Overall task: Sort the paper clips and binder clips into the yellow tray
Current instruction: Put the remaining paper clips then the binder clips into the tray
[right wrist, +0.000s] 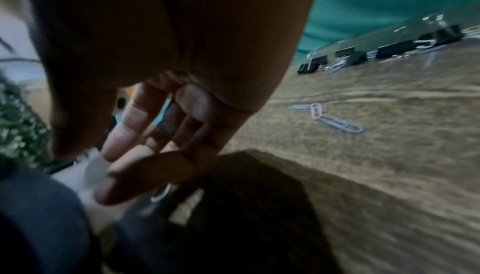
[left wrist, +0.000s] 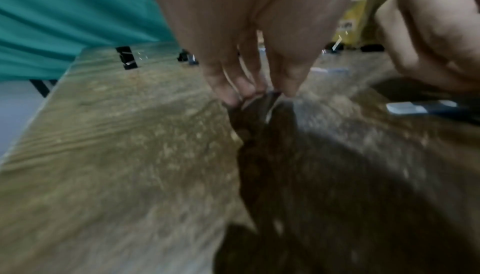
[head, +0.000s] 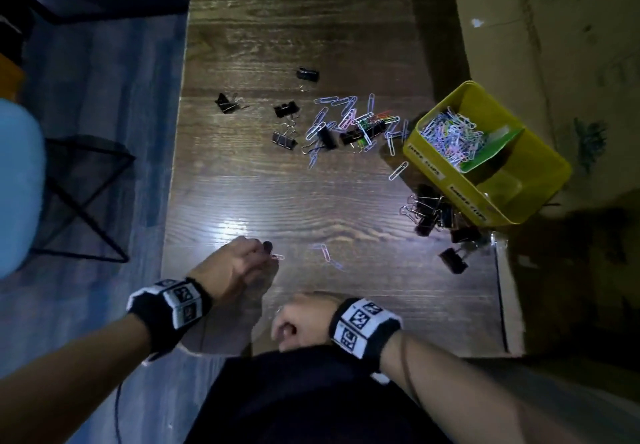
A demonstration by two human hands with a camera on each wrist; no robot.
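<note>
Nearest to the person, the right hand rests at the edge of the dark wooden surface, fingers loosely bent; a paper clip shows near its fingertips, but I cannot tell if it grasps it. Just beyond, the left hand pinches a small pinkish wire paper clip lying on the surface. The step seems to be picking up stray clips. Farther lie the loose pile of paper clips and black binder clips and, far right, the yellow plastic divided tray, already holding many clips. Next, the clip must be lifted cleanly and carried to the paper-clip compartment.

Left hand fingertips touch the blurred wooden table.
</note>
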